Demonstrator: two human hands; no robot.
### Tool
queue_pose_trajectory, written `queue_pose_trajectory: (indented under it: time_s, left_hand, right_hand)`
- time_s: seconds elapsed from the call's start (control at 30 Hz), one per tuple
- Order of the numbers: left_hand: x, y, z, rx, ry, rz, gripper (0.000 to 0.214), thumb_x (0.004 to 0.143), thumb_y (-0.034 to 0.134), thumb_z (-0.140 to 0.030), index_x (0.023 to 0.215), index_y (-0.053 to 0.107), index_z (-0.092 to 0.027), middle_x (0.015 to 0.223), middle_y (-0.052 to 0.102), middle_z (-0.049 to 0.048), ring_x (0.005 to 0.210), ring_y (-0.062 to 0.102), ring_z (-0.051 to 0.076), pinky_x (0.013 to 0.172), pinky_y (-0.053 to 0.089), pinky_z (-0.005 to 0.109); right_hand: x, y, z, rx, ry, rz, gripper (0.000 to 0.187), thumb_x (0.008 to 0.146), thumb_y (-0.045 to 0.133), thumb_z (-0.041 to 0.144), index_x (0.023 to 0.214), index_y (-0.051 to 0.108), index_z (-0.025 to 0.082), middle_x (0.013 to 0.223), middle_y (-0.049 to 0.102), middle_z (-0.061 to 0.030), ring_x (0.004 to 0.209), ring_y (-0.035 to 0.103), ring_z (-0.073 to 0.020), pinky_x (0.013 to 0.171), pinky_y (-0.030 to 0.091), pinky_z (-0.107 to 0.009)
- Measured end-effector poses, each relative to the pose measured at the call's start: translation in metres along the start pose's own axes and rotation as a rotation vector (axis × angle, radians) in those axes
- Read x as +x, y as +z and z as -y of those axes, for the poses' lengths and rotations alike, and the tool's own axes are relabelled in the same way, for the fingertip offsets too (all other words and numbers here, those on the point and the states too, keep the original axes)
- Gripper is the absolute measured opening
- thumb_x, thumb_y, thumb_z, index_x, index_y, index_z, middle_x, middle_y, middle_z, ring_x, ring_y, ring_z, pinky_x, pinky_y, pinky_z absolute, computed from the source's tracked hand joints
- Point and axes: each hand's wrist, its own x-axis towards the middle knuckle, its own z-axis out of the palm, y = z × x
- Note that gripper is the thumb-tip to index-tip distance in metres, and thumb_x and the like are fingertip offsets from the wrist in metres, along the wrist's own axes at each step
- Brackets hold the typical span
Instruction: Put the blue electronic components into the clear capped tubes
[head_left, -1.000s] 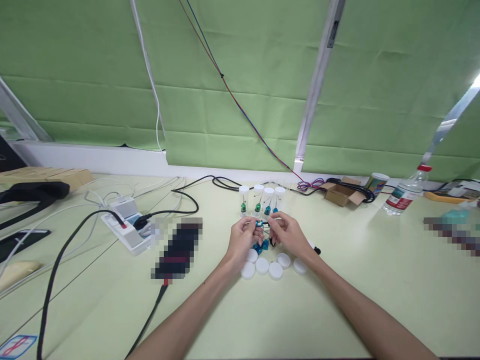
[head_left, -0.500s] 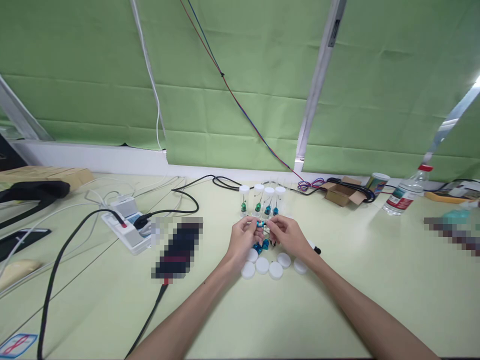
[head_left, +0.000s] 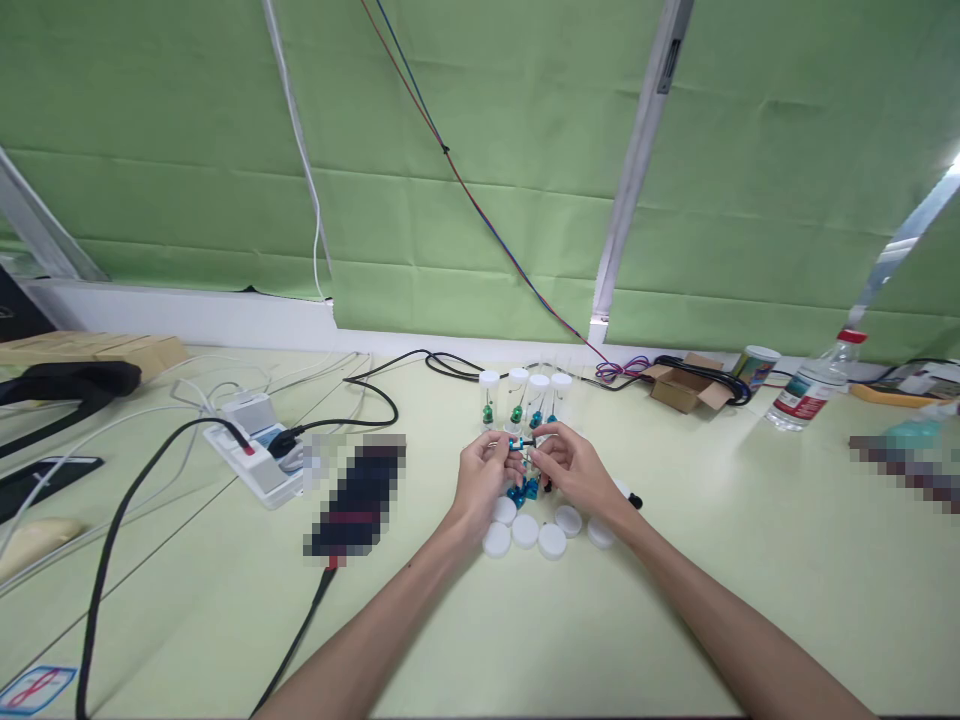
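Observation:
In front of the clear tubes, my left hand [head_left: 478, 475] is closed in a pinch on a small blue part [head_left: 515, 444]. My right hand [head_left: 574, 468] pinches the thin black end [head_left: 529, 443] on that part's right side. Both are too small to name by kind. Below my fingers lie several blue parts [head_left: 522, 492], partly covered by the hands. Several white round lids [head_left: 525, 531] lie flat nearer to me. Behind the hands stands a row of clear tubes with white caps [head_left: 489, 380], green or blue pieces with thin stems inside.
A black-tipped object [head_left: 635, 500] lies beside my right wrist. To the left are a blurred dark device [head_left: 356, 500] on a cable and a white power strip [head_left: 259, 465]. At the back right stand a cardboard box [head_left: 679, 388] and a plastic bottle [head_left: 814, 385].
My fingers have moved slightly apart along the small part, and more of its black end shows between them. The hands have barely shifted otherwise.

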Motion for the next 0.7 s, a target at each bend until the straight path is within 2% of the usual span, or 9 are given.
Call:
queue_pose_trajectory:
  time_s: [0.4, 0.7]
  left_hand:
    - [-0.0007, 0.0007, -0.0003, 0.016, 0.016, 0.052, 0.027, 0.074, 0.068, -0.039, 0.08, 0.06, -0.014, 0.06, 0.056, 0.0005, 0.048, 0.055, 0.011, 0.042, 0.046, 0.022]
    - [-0.0011, 0.0015, 0.0011, 0.018, 0.01, 0.051, 0.03, 0.072, 0.07, -0.041, 0.08, 0.059, -0.014, 0.06, 0.056, 0.0004, 0.048, 0.055, 0.011, 0.042, 0.046, 0.022]
  right_hand:
    - [0.0004, -0.0007, 0.0015, -0.024, -0.002, -0.003, 0.03, 0.085, 0.055, 0.049, 0.09, 0.055, 0.02, 0.061, 0.058, 0.0018, 0.051, 0.054, -0.0131, 0.052, 0.046, -0.026]
    - [0.0005, -0.0005, 0.0011, -0.116, 0.026, -0.042, 0.042, 0.087, 0.048, 0.055, 0.065, 0.053, 0.02, 0.052, 0.057, -0.0002, 0.047, 0.052, -0.0151, 0.049, 0.044, -0.028]
